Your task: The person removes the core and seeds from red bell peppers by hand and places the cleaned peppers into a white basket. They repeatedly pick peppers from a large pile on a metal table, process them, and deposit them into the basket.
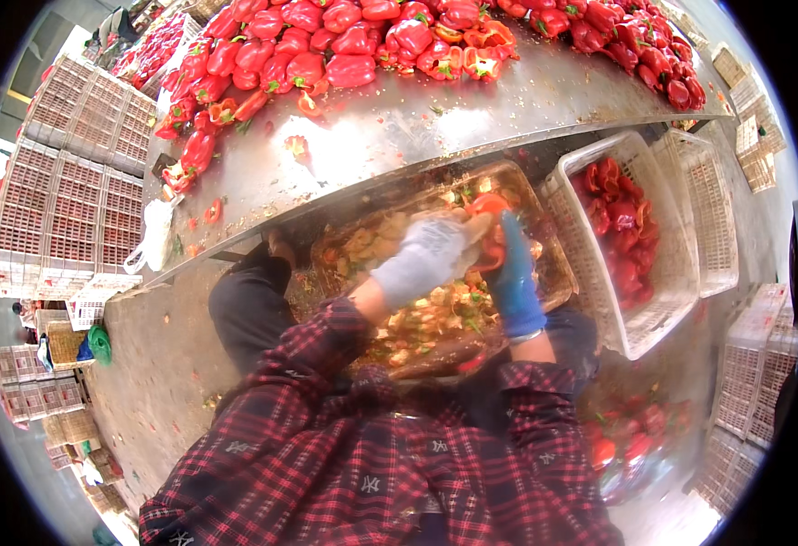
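My right hand (513, 276), in a blue glove, grips a cut red bell pepper (490, 254). My left hand (433, 249), in a whitish glove, has its fingertips up against that pepper; motion blur hides whether anything is pinched in them. Both hands are above a shallow tray (562, 276) between my knees. Pepper cores, seeds and green stem scraps (433, 317) lie in it. To the right of the tray, a white plastic crate (668, 266) contains red pepper pieces (621, 218).
A metal table (385, 133) spans the front, heaped with red bell peppers (351, 34). A white plastic bag (158, 235) hangs at its left edge. Stacked crates (64, 211) rise at left, with more crates (754, 368) at right. Bagged peppers (634, 443) rest on the floor.
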### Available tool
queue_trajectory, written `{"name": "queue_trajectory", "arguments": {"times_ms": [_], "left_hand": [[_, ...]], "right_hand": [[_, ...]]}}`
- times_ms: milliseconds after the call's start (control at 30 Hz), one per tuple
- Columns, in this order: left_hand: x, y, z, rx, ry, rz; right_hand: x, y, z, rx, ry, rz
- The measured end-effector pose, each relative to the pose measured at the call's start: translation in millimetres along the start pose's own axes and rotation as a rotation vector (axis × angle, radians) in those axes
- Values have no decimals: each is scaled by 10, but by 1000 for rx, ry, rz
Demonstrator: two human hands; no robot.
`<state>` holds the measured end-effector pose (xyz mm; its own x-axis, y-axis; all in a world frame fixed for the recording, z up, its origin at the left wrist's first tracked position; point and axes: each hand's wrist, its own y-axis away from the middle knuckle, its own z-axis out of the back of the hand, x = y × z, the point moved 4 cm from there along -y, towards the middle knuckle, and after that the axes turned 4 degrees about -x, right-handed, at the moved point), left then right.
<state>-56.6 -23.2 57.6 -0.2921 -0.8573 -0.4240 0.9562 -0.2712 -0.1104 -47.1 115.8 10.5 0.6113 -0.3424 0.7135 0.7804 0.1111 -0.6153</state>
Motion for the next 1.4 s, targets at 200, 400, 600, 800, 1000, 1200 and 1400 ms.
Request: {"name": "queue_trajectory", "arguments": {"times_ms": [200, 400, 600, 800, 1000, 1200, 1400], "left_hand": [[16, -26, -232, 152, -36, 33], [117, 232, -111, -88, 285, -349], [154, 394, -167, -301, 425, -59], [180, 219, -89, -237, 1110, 447], [494, 327, -164, -220, 1175, 416], [371, 6, 66, 131, 178, -181], [677, -188, 262, 235, -92, 386]], "right_hand": [[-89, 49, -123, -77, -986, -981], [122, -143, 106, 36, -655, -644], [-98, 175, -14, 138, -139, -71], [-93, 136, -3, 102, -191, -116], [-50, 10, -6, 82, -513, -373], [-277, 75, -362, 235, -374, -778], [142, -162, -311, 121, -784, -945]]}}
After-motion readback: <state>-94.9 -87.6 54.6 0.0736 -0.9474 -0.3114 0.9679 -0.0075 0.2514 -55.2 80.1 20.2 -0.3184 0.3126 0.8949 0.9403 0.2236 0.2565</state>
